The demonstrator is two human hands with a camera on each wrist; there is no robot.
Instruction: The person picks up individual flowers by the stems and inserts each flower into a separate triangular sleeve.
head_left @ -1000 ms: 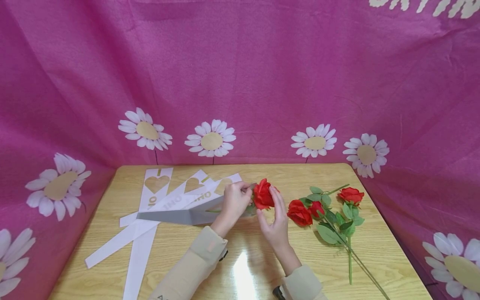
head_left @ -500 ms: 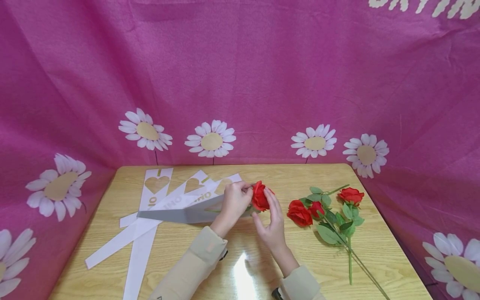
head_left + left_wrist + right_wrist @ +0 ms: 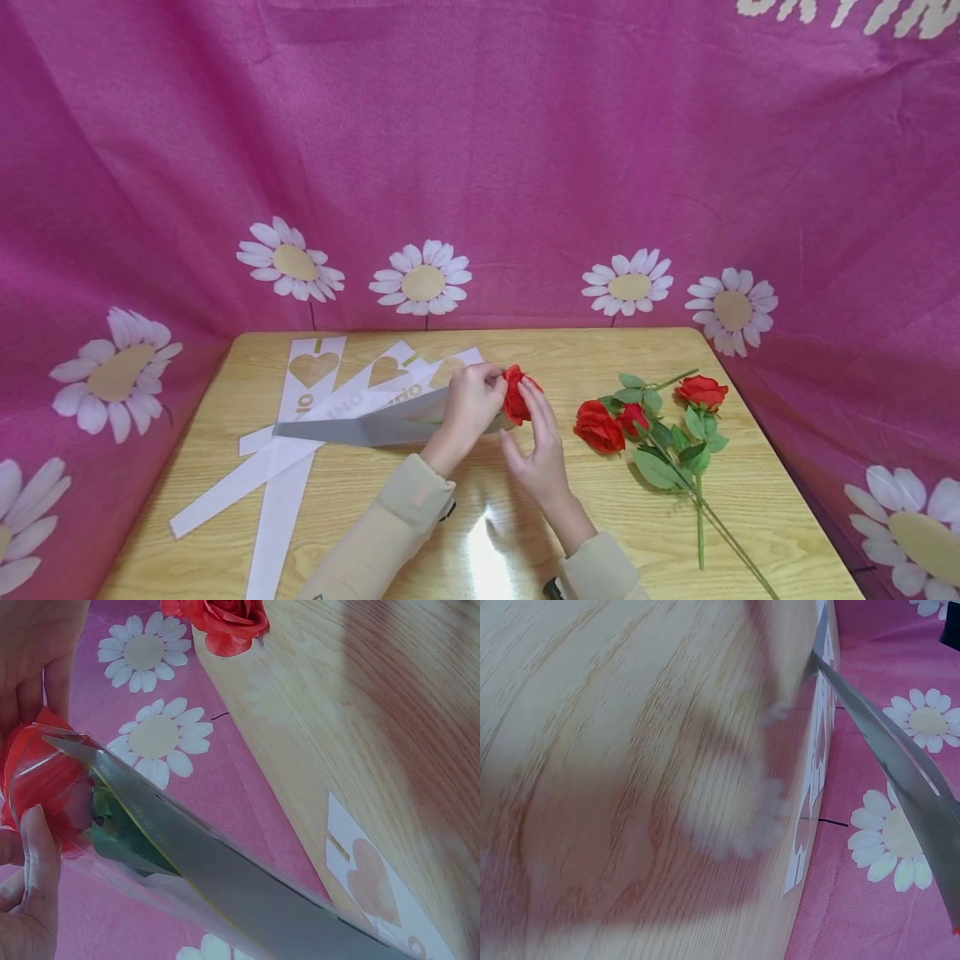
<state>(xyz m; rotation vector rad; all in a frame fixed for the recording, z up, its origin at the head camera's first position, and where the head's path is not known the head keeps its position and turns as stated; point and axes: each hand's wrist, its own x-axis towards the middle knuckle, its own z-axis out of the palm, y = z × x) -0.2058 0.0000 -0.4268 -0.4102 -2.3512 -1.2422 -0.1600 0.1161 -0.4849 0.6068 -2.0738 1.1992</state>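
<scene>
A flower sleeve [image 3: 322,431] with a grey back and a clear front is held tilted above the table. My left hand [image 3: 471,404] pinches its mouth edge between thumb and fingers. A red artificial rose [image 3: 515,396] lies with its bloom in the mouth of the sleeve. Through the clear film, its green leaves [image 3: 124,836] show inside in the left wrist view. My right hand [image 3: 542,458] touches the bloom with extended fingers, its thumb apart below. The right wrist view shows the sleeve's grey side [image 3: 907,772], with the rose almost wholly out of frame.
Several white sleeves [image 3: 281,492] with gold hearts lie fanned across the left of the wooden table [image 3: 645,558]. More red roses [image 3: 600,427] with leaves and long stems lie on the right. A pink curtain [image 3: 480,150] with printed daisies surrounds the table.
The rose has moved left and slightly down, deeper into the sleeve's mouth, with my right hand following it. My left hand has kept its place on the edge.
</scene>
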